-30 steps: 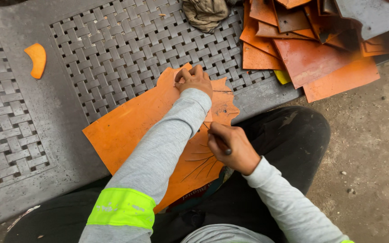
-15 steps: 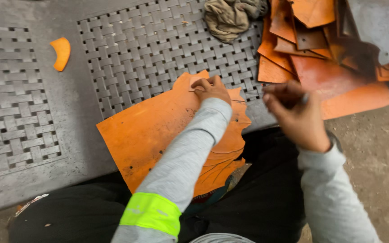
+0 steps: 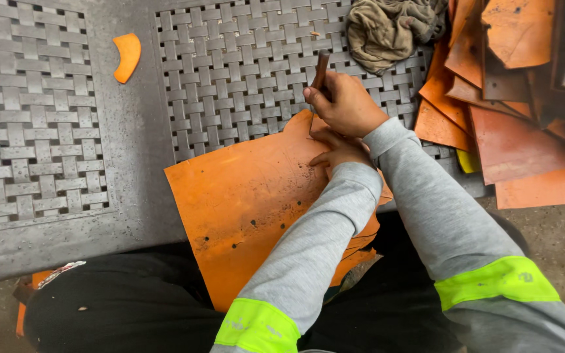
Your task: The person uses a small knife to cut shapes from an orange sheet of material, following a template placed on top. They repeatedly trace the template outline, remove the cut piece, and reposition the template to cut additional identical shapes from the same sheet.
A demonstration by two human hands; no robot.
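Grey woven table [image 3: 67,131]; right hand [image 3: 344,104] grip clenched on tool [image 3: 320,72], left hand [image 3: 338,149] flat on orange sheet [image 3: 250,196].

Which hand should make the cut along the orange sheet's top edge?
Right. The right hand grips the thin tool with its tip at the orange sheet edge; the left hand lies flat on the sheet, pinning it.
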